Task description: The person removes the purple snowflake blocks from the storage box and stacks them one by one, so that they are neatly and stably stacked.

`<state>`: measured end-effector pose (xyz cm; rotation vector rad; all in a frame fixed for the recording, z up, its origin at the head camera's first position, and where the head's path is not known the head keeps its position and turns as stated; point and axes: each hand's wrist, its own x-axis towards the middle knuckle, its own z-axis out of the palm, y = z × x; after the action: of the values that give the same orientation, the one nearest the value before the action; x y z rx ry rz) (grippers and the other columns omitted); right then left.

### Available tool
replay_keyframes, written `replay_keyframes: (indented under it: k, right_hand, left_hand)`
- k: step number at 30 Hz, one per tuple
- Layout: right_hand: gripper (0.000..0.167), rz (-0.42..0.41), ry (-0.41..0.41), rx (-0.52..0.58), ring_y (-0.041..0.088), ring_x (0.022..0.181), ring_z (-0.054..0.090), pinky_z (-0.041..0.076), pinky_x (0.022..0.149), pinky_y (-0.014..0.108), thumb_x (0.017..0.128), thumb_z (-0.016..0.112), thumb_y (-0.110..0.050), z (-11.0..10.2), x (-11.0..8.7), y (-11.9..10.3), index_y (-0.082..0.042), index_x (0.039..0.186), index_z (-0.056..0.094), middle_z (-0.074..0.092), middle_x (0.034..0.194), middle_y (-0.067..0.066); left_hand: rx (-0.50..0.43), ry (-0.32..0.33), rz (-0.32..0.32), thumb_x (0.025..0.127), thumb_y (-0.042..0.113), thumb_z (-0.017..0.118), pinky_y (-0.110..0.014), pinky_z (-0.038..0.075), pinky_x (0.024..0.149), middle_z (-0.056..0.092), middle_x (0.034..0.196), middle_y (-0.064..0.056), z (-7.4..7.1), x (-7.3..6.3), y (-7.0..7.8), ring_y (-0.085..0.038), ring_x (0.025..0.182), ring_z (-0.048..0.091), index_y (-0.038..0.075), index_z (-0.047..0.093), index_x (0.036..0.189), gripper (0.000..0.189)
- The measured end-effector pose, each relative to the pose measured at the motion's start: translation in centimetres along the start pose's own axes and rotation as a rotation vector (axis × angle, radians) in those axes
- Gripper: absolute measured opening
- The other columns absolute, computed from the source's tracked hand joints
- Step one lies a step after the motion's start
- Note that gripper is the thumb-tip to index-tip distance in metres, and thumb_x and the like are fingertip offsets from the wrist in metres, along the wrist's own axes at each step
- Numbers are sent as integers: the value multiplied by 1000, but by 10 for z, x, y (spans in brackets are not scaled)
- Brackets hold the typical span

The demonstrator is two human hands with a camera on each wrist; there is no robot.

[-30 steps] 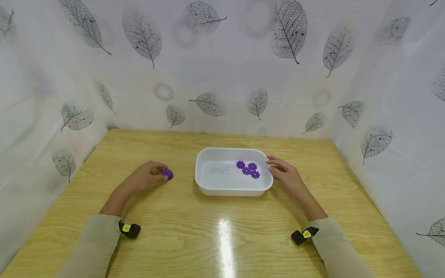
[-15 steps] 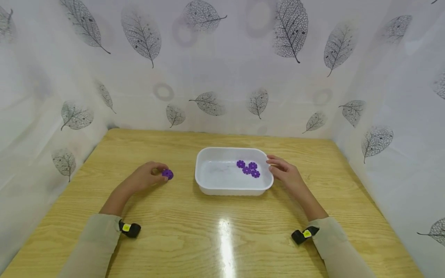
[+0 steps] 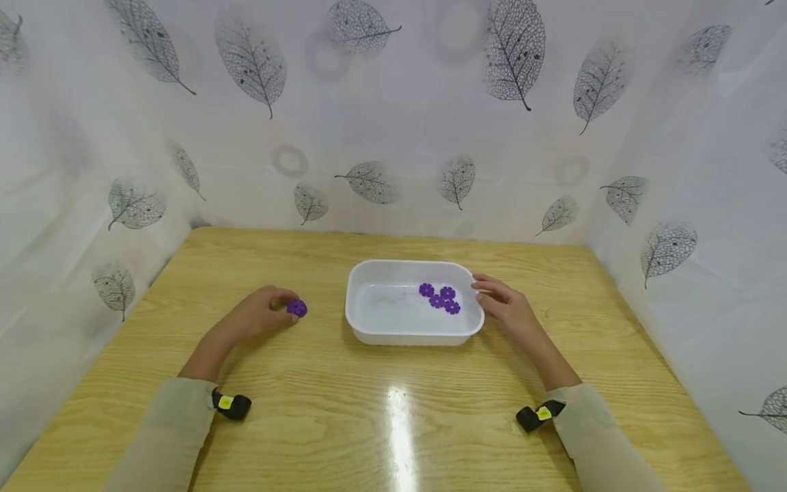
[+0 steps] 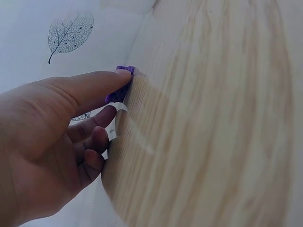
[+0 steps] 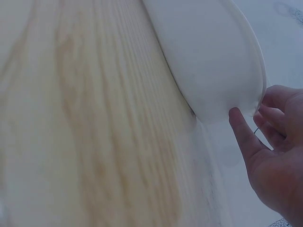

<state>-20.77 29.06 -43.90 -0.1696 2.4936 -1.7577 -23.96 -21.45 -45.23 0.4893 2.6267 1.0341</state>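
In the head view my left hand [image 3: 258, 313] is at the left of the table and pinches a small stack of purple snowflake discs [image 3: 297, 308] between thumb and forefinger. The left wrist view shows the stack [image 4: 119, 91] edge-on under the thumb, low by the wood; the other fingers are bent behind it. A white plastic tub [image 3: 415, 339] stands in the middle. Several flat purple snowflake discs [image 3: 447, 292] lie inside, toward its right end. My right hand [image 3: 505, 305] touches the tub's right end, its fingers near the rim and its thumb against the outer wall.
The wooden table [image 3: 332, 410] is bounded at the back and both sides by white leaf-print cloth [image 3: 393, 123]. Black wrist cameras [image 3: 233, 404] are strapped over both sleeves. A bright glare streak crosses the front of the table.
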Motion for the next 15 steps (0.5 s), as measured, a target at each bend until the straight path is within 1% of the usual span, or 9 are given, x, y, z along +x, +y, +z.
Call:
replay_keyframes:
  k: [5, 15]
  right_hand:
    - [45, 1, 4, -11, 33, 137, 48, 53, 93, 19, 102, 61, -32, 0, -1, -1, -5, 137, 59, 41, 159, 3]
    - [46, -8, -1, -3, 34, 137, 48, 53, 93, 19, 102, 61, -31, 1, -2, -2, -3, 138, 57, 40, 160, 4]
  left_hand:
    - [-6, 2, 2, 97, 25, 69, -65, 37, 108, 55, 139, -25, 1, 0, 1, -45, 132, 47, 1, 61, 133, 45]
    - [7, 4, -10, 97, 28, 68, -65, 36, 109, 53, 140, -25, 1, -2, 1, -46, 133, 46, 1, 59, 135, 47]
